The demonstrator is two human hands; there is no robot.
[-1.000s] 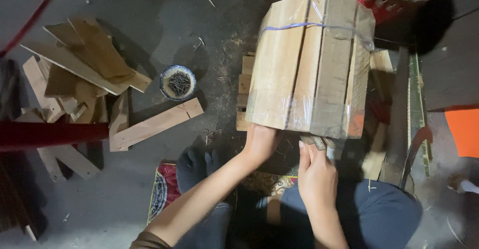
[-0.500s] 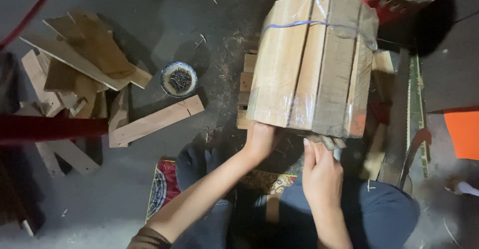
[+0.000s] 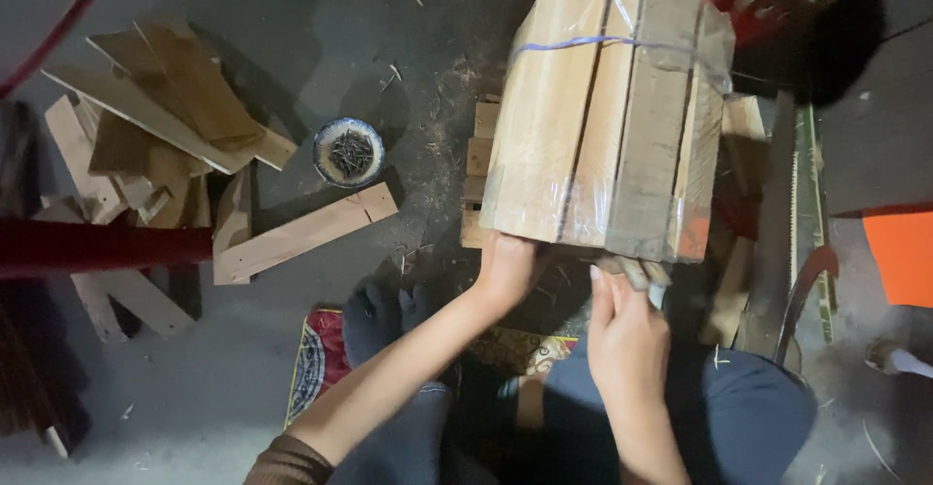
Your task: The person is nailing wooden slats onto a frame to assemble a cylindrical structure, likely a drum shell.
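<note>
Wooden slats wrapped in clear film with a blue band form a bundle [image 3: 607,116] standing on the dark floor [image 3: 408,48]. Left hand [image 3: 505,269] presses its lower edge, fingers hidden. Right hand [image 3: 627,334] pinches something small and grey beneath it. Nearby sits a blue-rimmed bowl of nails [image 3: 349,152].

The floor [image 3: 292,48] is dark grey and dusty, with bits of sawdust on it. A pile of wood scraps [image 3: 155,145] lies on the left side. Near it sits a small round bowl [image 3: 349,152] full of dark nails — and just below the bowl lies one long flat plank [image 3: 303,232]. A patterned mat [image 3: 316,359] lies lower down. On the right lies a long saw [image 3: 807,203].
</note>
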